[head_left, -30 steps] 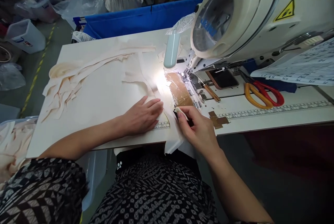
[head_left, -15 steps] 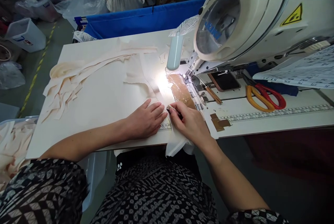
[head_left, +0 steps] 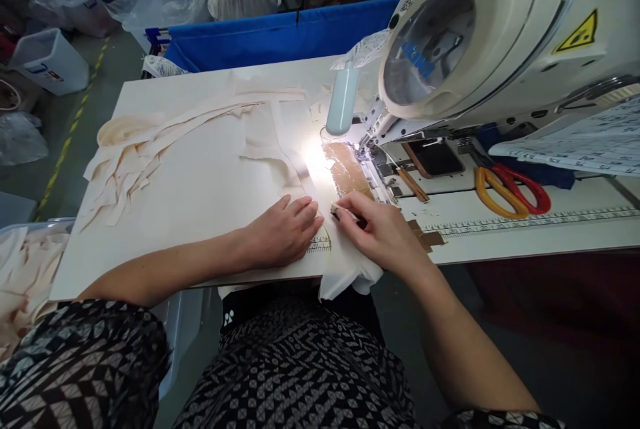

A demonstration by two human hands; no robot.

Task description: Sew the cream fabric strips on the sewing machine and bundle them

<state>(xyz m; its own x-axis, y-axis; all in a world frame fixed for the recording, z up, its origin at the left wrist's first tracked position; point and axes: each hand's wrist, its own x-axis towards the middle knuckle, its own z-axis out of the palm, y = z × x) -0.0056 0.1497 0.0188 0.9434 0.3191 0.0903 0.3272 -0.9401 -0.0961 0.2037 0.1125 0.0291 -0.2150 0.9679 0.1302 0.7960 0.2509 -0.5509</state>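
My left hand (head_left: 286, 232) lies flat near the table's front edge, palm down, fingers spread a little, beside a printed ruler strip (head_left: 320, 244). My right hand (head_left: 375, 225) is closed in a pinch on a small dark object with a pale tip (head_left: 334, 207); most of it is hidden in the fingers. White fabric (head_left: 345, 262) lies between and below my hands and hangs over the front edge. Thin pale cloth (head_left: 263, 132) lies beyond my left hand. The lit sewing machine (head_left: 455, 35) stands beyond my right hand.
Pale fabric strips (head_left: 130, 155) are heaped on the left of the white table (head_left: 200, 202). At the right lie a wooden-handled tool (head_left: 413, 185), a phone (head_left: 435, 157) and red and yellow scissors (head_left: 515, 192). A blue cloth barrier (head_left: 280, 35) runs behind the table.
My right hand has moved a little to the right with the small dark object. The left hand has hardly moved. The whole view has shifted slightly.
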